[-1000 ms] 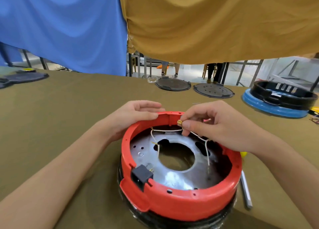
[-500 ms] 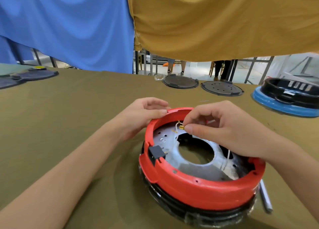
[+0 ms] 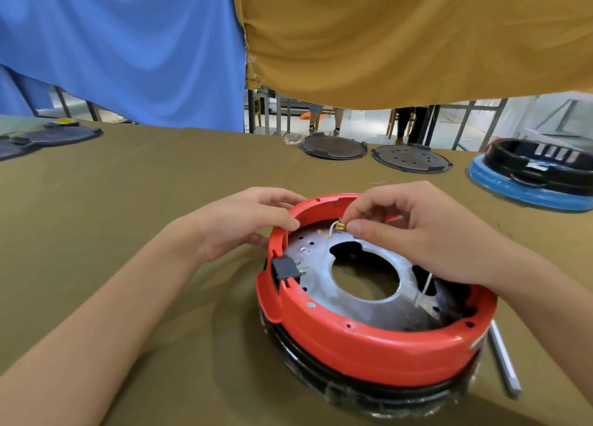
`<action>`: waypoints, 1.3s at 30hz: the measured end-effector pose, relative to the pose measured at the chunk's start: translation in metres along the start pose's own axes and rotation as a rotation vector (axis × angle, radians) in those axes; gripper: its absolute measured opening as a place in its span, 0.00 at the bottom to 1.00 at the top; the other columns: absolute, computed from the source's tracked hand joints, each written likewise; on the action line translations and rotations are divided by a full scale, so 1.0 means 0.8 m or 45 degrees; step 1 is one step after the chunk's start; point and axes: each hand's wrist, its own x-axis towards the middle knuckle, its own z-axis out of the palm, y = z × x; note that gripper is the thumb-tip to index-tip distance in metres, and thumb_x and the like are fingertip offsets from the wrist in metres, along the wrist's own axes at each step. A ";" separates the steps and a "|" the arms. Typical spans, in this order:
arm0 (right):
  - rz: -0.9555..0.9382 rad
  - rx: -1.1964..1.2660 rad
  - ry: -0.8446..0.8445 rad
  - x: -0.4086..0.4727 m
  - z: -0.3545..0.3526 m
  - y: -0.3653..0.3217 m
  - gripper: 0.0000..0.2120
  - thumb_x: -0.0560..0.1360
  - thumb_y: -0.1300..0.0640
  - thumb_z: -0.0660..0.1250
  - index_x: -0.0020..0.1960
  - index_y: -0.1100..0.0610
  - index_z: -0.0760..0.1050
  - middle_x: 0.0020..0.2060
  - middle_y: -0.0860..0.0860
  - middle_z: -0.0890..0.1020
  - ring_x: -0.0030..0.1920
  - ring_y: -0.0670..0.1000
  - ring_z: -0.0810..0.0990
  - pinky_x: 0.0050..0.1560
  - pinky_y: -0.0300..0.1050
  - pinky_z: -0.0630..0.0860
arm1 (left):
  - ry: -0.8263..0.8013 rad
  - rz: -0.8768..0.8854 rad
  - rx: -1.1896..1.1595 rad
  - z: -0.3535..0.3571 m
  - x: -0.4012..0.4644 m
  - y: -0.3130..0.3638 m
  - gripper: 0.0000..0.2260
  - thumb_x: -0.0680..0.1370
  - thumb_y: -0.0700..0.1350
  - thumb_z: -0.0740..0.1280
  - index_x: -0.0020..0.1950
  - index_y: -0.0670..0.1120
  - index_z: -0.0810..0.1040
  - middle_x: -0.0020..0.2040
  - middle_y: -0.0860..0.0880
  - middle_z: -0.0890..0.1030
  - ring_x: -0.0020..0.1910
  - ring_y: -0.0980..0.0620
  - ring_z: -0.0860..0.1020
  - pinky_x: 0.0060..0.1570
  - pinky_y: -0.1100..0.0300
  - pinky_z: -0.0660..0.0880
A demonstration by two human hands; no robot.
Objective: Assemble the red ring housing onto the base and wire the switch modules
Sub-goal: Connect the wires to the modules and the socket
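Note:
The red ring housing [image 3: 369, 345] sits on a black base [image 3: 378, 396] on the olive table. Inside it lies a silver metal plate [image 3: 321, 275] with a large round hole. A black switch module [image 3: 285, 270] is clipped into the ring's left wall. My left hand [image 3: 244, 223] grips the far-left rim of the ring. My right hand [image 3: 417, 233] pinches a small brass terminal [image 3: 340, 227] on a white wire [image 3: 330, 230] just inside the far rim. Another stretch of white wire [image 3: 423, 289] runs down under my right palm.
A grey pen-like tool [image 3: 503, 361] lies right of the housing. Two dark round lids [image 3: 333, 147] [image 3: 412, 162] sit at the far edge. A black part on a blue ring [image 3: 532, 182] is far right. Dark plates [image 3: 48, 137] lie far left. Blue and mustard cloths hang overhead.
The housing has turned, so the black switch module went from the near-left front to the left side. My right hand keeps its pinch on the terminal near the far rim.

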 end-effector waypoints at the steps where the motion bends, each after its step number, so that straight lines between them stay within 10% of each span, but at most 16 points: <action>1: -0.010 0.005 0.020 0.000 -0.002 0.001 0.03 0.75 0.56 0.71 0.46 0.52 0.83 0.37 0.50 0.84 0.39 0.49 0.81 0.42 0.41 0.78 | 0.018 0.007 0.006 0.000 0.001 -0.001 0.15 0.75 0.39 0.69 0.60 0.51 0.81 0.60 0.43 0.81 0.46 0.53 0.80 0.43 0.59 0.76; 11: 0.024 -0.051 -0.084 -0.001 0.007 0.002 0.03 0.76 0.55 0.71 0.46 0.48 0.83 0.39 0.45 0.85 0.41 0.48 0.83 0.48 0.55 0.80 | 0.055 0.025 -0.035 0.009 0.002 -0.002 0.19 0.69 0.44 0.67 0.60 0.52 0.82 0.58 0.40 0.81 0.49 0.47 0.77 0.55 0.48 0.72; 29: 0.123 -0.018 -0.134 0.001 0.010 0.002 0.07 0.78 0.59 0.68 0.46 0.50 0.83 0.37 0.42 0.84 0.37 0.43 0.80 0.41 0.34 0.77 | 0.040 0.033 -0.007 0.009 0.004 -0.005 0.19 0.69 0.45 0.67 0.59 0.55 0.81 0.56 0.43 0.81 0.48 0.49 0.77 0.54 0.49 0.72; 39: 0.066 -0.079 -0.148 0.000 0.010 0.000 0.04 0.77 0.55 0.70 0.48 0.50 0.84 0.40 0.44 0.85 0.42 0.44 0.82 0.48 0.46 0.78 | 0.069 0.048 0.045 0.013 0.003 -0.003 0.18 0.71 0.45 0.66 0.60 0.54 0.80 0.50 0.46 0.79 0.44 0.51 0.77 0.49 0.53 0.73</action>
